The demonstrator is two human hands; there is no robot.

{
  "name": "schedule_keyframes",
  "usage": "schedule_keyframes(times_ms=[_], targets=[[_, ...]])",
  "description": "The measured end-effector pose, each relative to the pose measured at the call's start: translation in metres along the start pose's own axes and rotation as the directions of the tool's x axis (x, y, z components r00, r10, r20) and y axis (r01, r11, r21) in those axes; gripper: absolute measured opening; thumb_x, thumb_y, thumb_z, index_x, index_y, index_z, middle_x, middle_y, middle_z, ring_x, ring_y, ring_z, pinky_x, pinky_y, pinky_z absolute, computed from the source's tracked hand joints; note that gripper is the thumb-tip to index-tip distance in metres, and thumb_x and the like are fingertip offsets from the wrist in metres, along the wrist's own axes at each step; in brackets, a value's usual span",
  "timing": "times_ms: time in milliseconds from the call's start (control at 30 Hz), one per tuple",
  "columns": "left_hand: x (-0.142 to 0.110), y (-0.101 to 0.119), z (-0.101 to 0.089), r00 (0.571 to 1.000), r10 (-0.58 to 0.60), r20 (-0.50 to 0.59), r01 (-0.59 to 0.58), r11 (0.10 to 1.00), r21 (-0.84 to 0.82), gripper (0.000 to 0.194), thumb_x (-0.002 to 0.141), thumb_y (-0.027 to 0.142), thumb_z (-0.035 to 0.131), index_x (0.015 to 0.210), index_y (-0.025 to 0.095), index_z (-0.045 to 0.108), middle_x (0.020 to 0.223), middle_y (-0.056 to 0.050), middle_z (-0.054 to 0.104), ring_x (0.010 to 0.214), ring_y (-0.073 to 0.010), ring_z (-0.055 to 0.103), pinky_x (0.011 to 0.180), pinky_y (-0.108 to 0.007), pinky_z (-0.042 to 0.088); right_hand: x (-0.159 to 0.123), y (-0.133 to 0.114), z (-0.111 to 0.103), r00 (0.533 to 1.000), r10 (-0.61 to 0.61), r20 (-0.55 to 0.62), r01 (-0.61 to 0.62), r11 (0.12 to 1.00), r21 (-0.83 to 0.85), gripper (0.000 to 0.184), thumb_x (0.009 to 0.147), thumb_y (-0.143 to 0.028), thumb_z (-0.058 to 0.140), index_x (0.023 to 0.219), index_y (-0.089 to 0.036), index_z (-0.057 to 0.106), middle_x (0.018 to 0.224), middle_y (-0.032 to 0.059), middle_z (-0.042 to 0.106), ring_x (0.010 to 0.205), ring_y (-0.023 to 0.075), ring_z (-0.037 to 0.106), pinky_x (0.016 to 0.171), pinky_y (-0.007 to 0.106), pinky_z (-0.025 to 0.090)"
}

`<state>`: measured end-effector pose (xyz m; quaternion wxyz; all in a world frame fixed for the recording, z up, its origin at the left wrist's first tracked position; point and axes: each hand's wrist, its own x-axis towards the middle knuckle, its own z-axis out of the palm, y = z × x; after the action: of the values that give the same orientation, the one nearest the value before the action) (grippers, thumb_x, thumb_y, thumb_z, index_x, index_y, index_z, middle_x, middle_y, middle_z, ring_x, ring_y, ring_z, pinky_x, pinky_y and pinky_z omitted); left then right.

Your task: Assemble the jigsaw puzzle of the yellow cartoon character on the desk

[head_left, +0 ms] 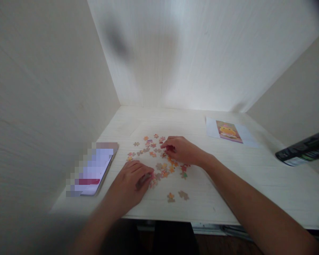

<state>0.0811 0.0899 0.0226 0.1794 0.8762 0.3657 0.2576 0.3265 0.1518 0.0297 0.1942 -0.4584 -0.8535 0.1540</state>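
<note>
In the head view, the puzzle pieces (164, 166) lie scattered on the white surface (202, 205), between and around the two hands. The left hand (131, 180), fingers curled, reaches the near left edge of the pile; the right hand (182, 149), fingers bent down, is over its far right part. Whether either pinches a piece, I cannot tell.

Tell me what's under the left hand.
By the fingertips of the bare left hand, pink jigsaw pieces show on the white table; whatever lies beneath the palm is covered.
</note>
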Motion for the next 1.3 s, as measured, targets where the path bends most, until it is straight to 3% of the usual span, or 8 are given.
schedule_keyframes(times_ms=[133,267,400,533,800,967,1067,1300], targets=[[-0.003,-0.002,0.0,0.998,0.002,-0.055,0.001,0.999,0.044,0.017,0.087,0.026,0.058,0.104,0.022,0.06,0.095,-0.002,0.065,0.094,-0.016,0.056,0.092,-0.038,0.045,-0.001,-0.005,-0.003,0.999,0.033,-0.016,-0.032,0.999,0.037,0.021,0.083,-0.013,0.053,0.089,-0.017,0.072,0.092,0.0067,0.065,0.072,0.0114,0.055,0.068,0.024,0.042],[-0.004,-0.005,0.0,0.99,-0.014,-0.141,0.024,0.998,0.066,0.024,0.086,0.027,0.06,0.109,0.024,0.058,0.098,-0.001,0.066,0.095,-0.0156,0.058,0.09,-0.036,0.047,-0.001,-0.016,-0.004,0.996,0.079,-0.035,-0.07,0.978,0.198,0.016,0.082,-0.015,0.056,0.091,-0.016,0.069,0.09,0.0056,0.065,0.073,0.0113,0.056,0.069,0.024,0.044],[-0.002,-0.003,-0.003,0.983,-0.017,-0.184,0.029,0.998,0.062,0.028,0.083,0.03,0.064,0.109,0.023,0.057,0.098,-0.002,0.066,0.09,-0.0148,0.061,0.086,-0.034,0.051,-0.003,-0.033,0.001,0.995,0.071,0.07,-0.094,0.906,0.412,0.009,0.082,-0.018,0.056,0.087,-0.016,0.063,0.077,0.0011,0.063,0.066,0.01,0.054,0.061,0.022,0.043],[-0.002,-0.002,-0.004,0.973,0.035,-0.229,-0.026,0.999,0.041,0.031,0.079,0.029,0.07,0.107,0.021,0.058,0.1,-0.003,0.066,0.093,-0.0136,0.061,0.085,-0.029,0.051,-0.005,-0.051,0.007,0.994,0.022,0.108,-0.073,0.863,0.501,0.006,0.078,-0.016,0.058,0.082,-0.017,0.062,0.07,-0.0018,0.06,0.061,0.0083,0.051,0.056,0.02,0.04],[-0.003,-0.002,-0.003,0.96,0.092,-0.266,-0.078,0.995,0.063,0.014,0.081,0.019,0.067,0.093,0.02,0.061,0.088,-0.001,0.066,0.082,-0.0104,0.061,0.076,-0.023,0.051,-0.005,-0.057,0.016,0.981,0.099,0.169,-0.179,0.8,0.572,0.001,0.073,-0.015,0.062,0.073,-0.017,0.062,0.061,-0.0017,0.063,0.054,0.0083,0.055,0.05,0.019,0.04],[-0.003,-0.002,0.0,0.971,0.078,-0.228,-0.073,0.997,0.031,0.014,0.082,0.02,0.066,0.095,0.02,0.063,0.094,-0.002,0.067,0.087,-0.0109,0.062,0.079,-0.024,0.052,-0.004,-0.052,0.017,0.966,0.148,0.214,-0.248,0.774,0.583,0.004,0.074,-0.019,0.064,0.072,-0.017,0.062,0.059,-0.0006,0.065,0.053,0.0099,0.059,0.048,0.019,0.041],[-0.003,-0.003,0.0,0.981,0.041,-0.191,-0.036,0.999,0.031,0.011,0.084,0.021,0.063,0.094,0.021,0.064,0.093,-0.001,0.068,0.085,-0.011,0.062,0.077,-0.025,0.051,-0.005,-0.049,0.014,0.962,0.1,0.254,-0.234,0.78,0.58,0.007,0.076,-0.023,0.064,0.076,-0.017,0.063,0.064,0.0003,0.067,0.056,0.0104,0.06,0.05,0.02,0.042],[-0.001,-0.005,-0.007,0.991,-0.064,-0.114,0.075,0.992,0.098,0.009,0.082,0.022,0.06,0.089,0.023,0.065,0.08,0.002,0.067,0.078,-0.0154,0.058,0.078,-0.036,0.046,-0.009,-0.045,0.008,0.992,-0.034,0.124,0.005,0.974,0.227,0.021,0.07,-0.034,0.075,0.081,-0.019,0.064,0.076,-0.0003,0.066,0.067,0.0116,0.056,0.062,0.024,0.04]])
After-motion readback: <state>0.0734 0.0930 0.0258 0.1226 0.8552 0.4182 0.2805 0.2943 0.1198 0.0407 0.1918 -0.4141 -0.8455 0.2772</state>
